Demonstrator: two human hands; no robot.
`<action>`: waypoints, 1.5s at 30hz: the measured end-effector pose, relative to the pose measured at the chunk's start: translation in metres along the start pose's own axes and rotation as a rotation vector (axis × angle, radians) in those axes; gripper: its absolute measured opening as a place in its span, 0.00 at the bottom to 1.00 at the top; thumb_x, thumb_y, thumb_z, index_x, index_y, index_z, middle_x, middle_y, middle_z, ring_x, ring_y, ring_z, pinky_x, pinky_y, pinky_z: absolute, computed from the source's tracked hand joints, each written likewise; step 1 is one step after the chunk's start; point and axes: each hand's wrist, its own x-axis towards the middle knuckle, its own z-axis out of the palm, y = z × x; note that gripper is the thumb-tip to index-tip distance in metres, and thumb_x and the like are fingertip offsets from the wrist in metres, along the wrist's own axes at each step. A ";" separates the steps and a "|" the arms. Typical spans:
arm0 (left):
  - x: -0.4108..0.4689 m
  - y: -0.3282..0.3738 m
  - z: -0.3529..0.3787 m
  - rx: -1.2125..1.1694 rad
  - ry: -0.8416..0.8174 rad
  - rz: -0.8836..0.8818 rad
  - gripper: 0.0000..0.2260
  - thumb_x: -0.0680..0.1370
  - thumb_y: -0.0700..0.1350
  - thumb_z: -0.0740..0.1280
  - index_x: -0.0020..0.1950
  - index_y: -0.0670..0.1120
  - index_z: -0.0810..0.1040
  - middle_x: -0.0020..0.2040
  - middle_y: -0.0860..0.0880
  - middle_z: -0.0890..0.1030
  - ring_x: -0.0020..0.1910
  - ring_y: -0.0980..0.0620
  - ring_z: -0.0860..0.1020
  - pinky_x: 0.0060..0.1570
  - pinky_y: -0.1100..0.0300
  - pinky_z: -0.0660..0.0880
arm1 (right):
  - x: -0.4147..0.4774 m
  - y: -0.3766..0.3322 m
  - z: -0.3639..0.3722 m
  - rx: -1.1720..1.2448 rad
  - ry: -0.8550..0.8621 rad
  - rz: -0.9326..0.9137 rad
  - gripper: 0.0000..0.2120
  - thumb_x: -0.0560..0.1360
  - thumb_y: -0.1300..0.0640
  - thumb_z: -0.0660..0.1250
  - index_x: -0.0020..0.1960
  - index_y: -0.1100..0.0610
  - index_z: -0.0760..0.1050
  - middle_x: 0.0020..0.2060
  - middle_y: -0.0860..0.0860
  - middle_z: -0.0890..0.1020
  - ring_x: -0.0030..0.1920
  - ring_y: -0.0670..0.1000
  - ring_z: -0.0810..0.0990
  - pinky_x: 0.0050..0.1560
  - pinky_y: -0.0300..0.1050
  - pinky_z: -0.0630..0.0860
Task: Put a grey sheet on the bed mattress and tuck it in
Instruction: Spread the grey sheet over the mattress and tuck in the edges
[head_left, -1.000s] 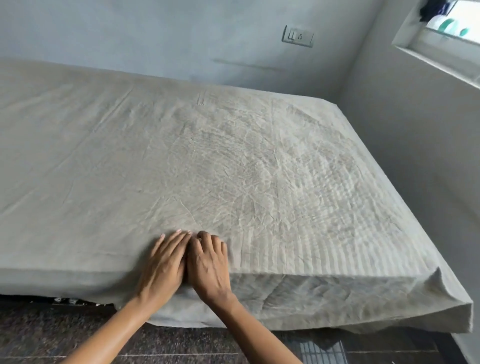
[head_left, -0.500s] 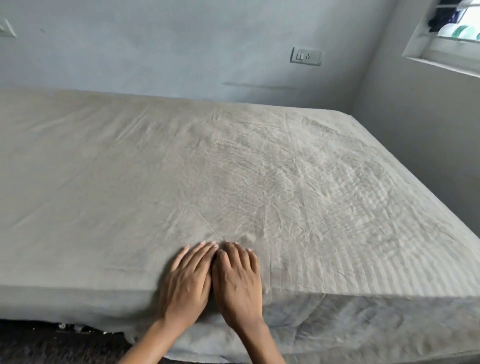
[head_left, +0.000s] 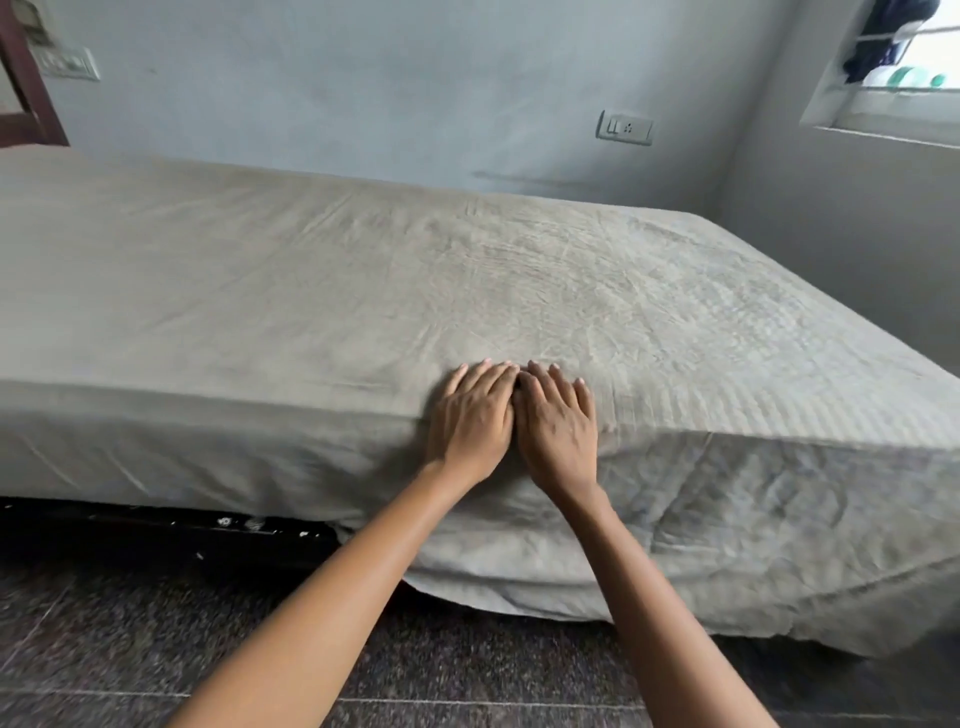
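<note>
Wrinkled grey cotton sheet (head_left: 363, 291) draped over mattress, loose at 5 o'clock; left hand (head_left: 475, 418) and right hand (head_left: 558, 423) flat, fingers spread, touching.

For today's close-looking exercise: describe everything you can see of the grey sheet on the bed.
The grey sheet is thin, creased cloth spread flat over the whole mattress top. It folds over the near edge and hangs down the side, with its loose hem drooping toward the floor at the right. Wrinkles gather toward the right end. The left hand and right hand lie flat on it, side by side, at the near edge.
</note>
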 end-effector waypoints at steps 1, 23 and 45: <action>-0.003 0.000 -0.002 0.001 -0.016 0.008 0.20 0.75 0.45 0.53 0.58 0.43 0.80 0.56 0.47 0.82 0.58 0.48 0.79 0.61 0.52 0.71 | -0.004 -0.003 -0.001 0.011 -0.033 0.024 0.24 0.78 0.49 0.44 0.67 0.52 0.70 0.68 0.50 0.72 0.71 0.53 0.66 0.71 0.50 0.53; -0.205 -0.100 0.007 -0.065 -0.244 -0.212 0.16 0.65 0.34 0.69 0.50 0.45 0.82 0.51 0.51 0.80 0.48 0.50 0.79 0.50 0.57 0.78 | -0.159 -0.064 0.070 0.186 -0.320 -0.081 0.11 0.61 0.61 0.61 0.40 0.58 0.80 0.40 0.51 0.82 0.39 0.55 0.80 0.36 0.46 0.77; -0.176 -0.123 0.012 0.049 -0.520 -0.229 0.25 0.77 0.37 0.56 0.74 0.47 0.63 0.73 0.51 0.66 0.72 0.51 0.64 0.73 0.57 0.53 | -0.123 -0.094 0.096 -0.077 -0.621 0.030 0.31 0.69 0.55 0.65 0.69 0.59 0.62 0.65 0.56 0.71 0.66 0.57 0.67 0.71 0.49 0.57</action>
